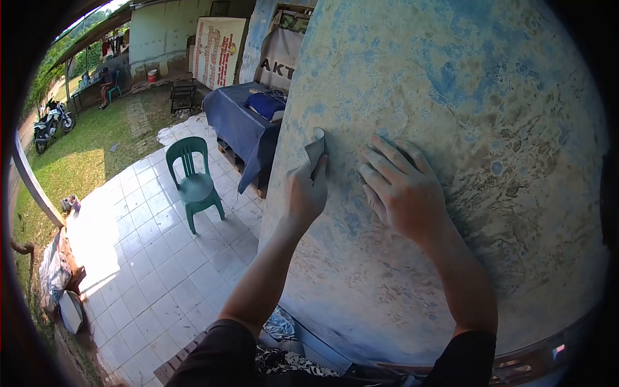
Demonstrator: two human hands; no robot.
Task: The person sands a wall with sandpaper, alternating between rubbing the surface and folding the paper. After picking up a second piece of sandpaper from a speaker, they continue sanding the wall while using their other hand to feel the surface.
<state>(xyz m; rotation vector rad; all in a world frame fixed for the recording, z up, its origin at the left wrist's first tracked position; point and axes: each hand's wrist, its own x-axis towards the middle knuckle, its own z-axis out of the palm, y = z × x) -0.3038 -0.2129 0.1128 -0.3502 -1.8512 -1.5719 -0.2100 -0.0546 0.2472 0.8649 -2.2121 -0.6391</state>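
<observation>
My left hand (305,193) pinches a bent grey piece of what looks like sandpaper (314,149) between thumb and fingers. The strip sticks up past the fingertips, close against the wall. To its right, my right hand (403,187) lies against the wall with its fingers stretched out and slightly apart; whether anything is under the palm is hidden. Both hands are on a worn wall (361,271) of faded blue and cream paint, with peeling patches and rough, cracked plaster at the right.
On the white tiled floor (161,258) to my left stands a green plastic chair (193,184). Behind it is a table under a dark blue cloth (235,122). Farther off are a motorbike (53,126), a seated person (108,87) and a printed banner (216,51).
</observation>
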